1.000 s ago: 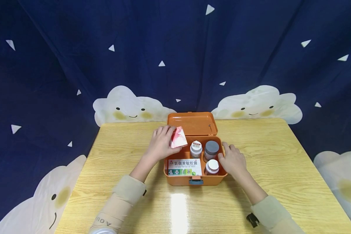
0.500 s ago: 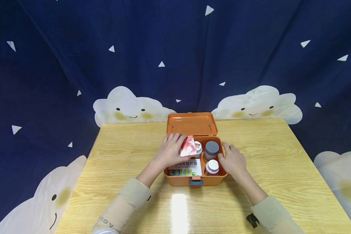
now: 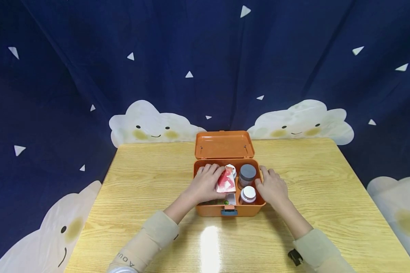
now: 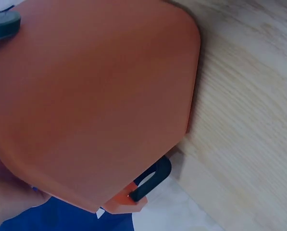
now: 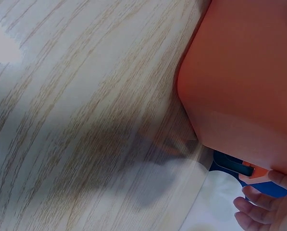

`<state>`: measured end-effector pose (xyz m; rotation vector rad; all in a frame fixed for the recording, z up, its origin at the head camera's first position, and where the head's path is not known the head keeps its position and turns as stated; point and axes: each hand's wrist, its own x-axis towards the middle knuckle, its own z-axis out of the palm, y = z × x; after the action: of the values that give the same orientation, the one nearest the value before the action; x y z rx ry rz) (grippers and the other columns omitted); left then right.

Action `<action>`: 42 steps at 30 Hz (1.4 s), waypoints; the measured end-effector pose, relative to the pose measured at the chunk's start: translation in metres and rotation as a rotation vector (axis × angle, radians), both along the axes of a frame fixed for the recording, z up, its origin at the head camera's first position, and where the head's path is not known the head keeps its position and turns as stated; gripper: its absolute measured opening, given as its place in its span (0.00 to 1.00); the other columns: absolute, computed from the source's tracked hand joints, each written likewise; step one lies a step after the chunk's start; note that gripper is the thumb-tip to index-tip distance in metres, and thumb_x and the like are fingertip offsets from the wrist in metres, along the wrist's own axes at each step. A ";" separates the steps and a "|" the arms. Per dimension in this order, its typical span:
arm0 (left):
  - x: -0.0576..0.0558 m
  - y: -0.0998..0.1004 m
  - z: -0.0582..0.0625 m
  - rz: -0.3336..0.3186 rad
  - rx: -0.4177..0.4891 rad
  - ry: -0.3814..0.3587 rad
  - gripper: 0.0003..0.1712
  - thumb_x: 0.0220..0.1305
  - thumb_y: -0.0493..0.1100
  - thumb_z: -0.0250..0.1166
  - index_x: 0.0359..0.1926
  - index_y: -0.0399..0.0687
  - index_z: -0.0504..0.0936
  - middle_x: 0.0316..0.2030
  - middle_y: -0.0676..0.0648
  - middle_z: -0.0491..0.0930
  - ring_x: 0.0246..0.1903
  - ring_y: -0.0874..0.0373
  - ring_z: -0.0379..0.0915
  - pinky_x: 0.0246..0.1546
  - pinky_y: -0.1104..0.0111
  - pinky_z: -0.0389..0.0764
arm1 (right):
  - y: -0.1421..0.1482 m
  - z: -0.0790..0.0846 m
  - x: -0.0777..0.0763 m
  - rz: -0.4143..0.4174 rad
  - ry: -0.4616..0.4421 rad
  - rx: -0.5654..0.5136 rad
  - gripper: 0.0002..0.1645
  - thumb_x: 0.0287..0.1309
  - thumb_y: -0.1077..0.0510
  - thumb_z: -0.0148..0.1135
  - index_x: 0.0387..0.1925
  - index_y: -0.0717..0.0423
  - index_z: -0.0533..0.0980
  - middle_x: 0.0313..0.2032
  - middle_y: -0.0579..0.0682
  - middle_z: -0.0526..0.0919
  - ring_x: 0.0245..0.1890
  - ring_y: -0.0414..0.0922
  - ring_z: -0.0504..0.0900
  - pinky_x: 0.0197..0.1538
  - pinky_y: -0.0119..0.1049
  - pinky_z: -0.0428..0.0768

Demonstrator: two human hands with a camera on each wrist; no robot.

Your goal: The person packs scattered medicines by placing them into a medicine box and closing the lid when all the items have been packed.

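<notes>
My left hand [image 3: 206,184] grips a small red-and-white carton [image 3: 226,181], tilted, inside the orange medicine box [image 3: 210,211]. Beneath it lies a flat white-and-green medicine carton [image 3: 231,199], mostly covered by that hand. A white-capped bottle [image 3: 231,169] stands behind the held carton, partly hidden. My right hand [image 3: 274,187] holds the box's right rim, thumb over the edge and fingers outside. Close to it inside are a grey-capped jar [image 3: 247,172] and another white-capped bottle [image 3: 248,193]. The left wrist view shows the box's outer wall [image 4: 95,101], with part of the left hand [image 4: 8,197] at its edge.
The box's raised lid [image 3: 224,146] leans back towards the dark blue curtain [image 3: 218,57]. A blue latch [image 3: 229,212] sits at the front, and a dark side handle [image 5: 233,164] shows in the right wrist view. The wooden table [image 3: 150,167] surrounds the box.
My left hand has carried the red-and-white carton right and nearer me, lower into the box, covering more of the flat carton. The right hand has stayed at the rim.
</notes>
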<state>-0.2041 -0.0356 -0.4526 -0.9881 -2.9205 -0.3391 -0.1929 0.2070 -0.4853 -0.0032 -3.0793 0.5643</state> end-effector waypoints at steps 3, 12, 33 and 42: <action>0.002 0.001 -0.003 -0.020 -0.011 0.000 0.48 0.42 0.65 0.67 0.62 0.48 0.64 0.52 0.47 0.67 0.50 0.52 0.61 0.51 0.57 0.65 | 0.000 0.000 0.000 0.000 0.001 0.000 0.31 0.58 0.50 0.46 0.62 0.58 0.60 0.50 0.67 0.70 0.47 0.63 0.71 0.41 0.58 0.70; 0.001 0.003 -0.013 -0.049 -0.059 -0.050 0.49 0.41 0.68 0.67 0.62 0.49 0.65 0.53 0.48 0.68 0.51 0.53 0.62 0.50 0.57 0.67 | 0.000 0.001 0.000 -0.003 0.005 -0.007 0.31 0.57 0.50 0.46 0.61 0.57 0.61 0.49 0.66 0.71 0.46 0.63 0.72 0.40 0.58 0.70; -0.001 0.006 -0.027 -0.045 -0.154 -0.102 0.49 0.41 0.64 0.70 0.62 0.48 0.64 0.53 0.48 0.68 0.51 0.53 0.62 0.47 0.58 0.68 | -0.001 0.002 0.000 0.004 0.008 -0.012 0.31 0.57 0.50 0.47 0.61 0.58 0.61 0.49 0.67 0.71 0.46 0.63 0.72 0.41 0.58 0.70; -0.002 0.008 -0.031 -0.054 -0.179 -0.114 0.48 0.43 0.64 0.69 0.63 0.49 0.64 0.53 0.47 0.68 0.51 0.53 0.62 0.48 0.57 0.68 | 0.000 0.001 0.000 -0.002 0.001 -0.010 0.31 0.57 0.50 0.46 0.62 0.58 0.61 0.50 0.67 0.71 0.47 0.63 0.72 0.41 0.58 0.70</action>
<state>-0.2058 -0.0279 -0.4832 -1.1075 -3.0757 -0.1413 -0.1927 0.2067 -0.4840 -0.0054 -3.0752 0.5800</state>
